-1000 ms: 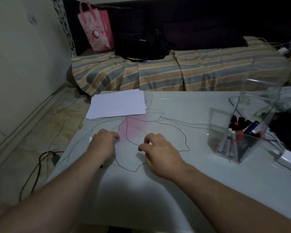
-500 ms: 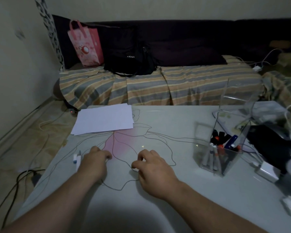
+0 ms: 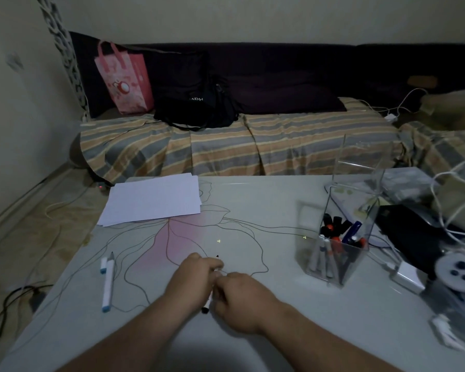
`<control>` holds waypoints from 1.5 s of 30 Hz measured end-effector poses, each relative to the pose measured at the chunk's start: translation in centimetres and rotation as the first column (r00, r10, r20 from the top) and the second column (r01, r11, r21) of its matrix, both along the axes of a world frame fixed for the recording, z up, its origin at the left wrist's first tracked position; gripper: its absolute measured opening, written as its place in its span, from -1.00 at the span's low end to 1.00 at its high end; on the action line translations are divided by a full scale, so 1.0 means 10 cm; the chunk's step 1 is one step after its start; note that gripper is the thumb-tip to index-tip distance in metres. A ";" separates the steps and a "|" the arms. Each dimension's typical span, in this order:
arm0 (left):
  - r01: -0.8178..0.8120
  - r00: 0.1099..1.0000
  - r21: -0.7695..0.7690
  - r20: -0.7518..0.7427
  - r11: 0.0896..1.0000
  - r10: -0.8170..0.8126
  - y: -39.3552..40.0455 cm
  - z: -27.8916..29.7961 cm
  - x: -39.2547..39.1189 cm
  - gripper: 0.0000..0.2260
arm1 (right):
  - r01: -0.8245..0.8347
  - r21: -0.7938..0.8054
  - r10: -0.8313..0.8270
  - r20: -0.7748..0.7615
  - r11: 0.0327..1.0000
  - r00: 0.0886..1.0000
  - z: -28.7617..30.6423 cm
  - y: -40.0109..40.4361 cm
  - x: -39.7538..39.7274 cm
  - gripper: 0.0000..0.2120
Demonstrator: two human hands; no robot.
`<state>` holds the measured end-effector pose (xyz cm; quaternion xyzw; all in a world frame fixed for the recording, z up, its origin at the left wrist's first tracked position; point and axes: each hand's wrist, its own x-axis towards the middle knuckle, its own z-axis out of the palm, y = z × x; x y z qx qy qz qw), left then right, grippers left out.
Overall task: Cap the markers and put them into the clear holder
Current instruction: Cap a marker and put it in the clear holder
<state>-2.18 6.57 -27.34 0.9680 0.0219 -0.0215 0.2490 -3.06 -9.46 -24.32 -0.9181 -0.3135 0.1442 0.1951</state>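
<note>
Both hands meet over the middle of the bench [image 3: 253,345]. The left hand [image 3: 196,277] curls round a black-ended marker [image 3: 206,307], whose dark tip pokes out past the knuckles; the right hand [image 3: 242,299] pinches at it from the other side, probably to press a cap home, though the cap itself is hidden. A second marker [image 3: 108,285] with blue ends lies uncapped to the left, its small cap [image 3: 103,265] just beside it. The clear holder [image 3: 341,237] stands well apart to the right, already carrying several markers upright. Only the black bag [image 3: 196,103] on the sofa shows lettering, mirrored and unreadable.
</note>
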 end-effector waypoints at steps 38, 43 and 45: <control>-0.141 0.983 -0.736 -0.028 0.662 0.179 -0.01 0.68 0.04 -0.79 | 0.239 0.068 -0.247 0.396 0.969 0.885 0.38 -0.40 0.42 -0.68; 0.059 0.994 -0.244 0.109 0.968 -0.033 -0.05 0.73 0.01 -0.89 | 0.145 0.059 -0.152 0.596 0.988 0.789 0.42 -0.37 0.44 -0.80; 0.107 0.983 -0.142 0.161 0.984 -0.084 -0.09 0.78 -0.01 -0.88 | 0.130 0.063 -0.142 0.604 0.990 0.785 0.45 -0.38 0.44 -0.83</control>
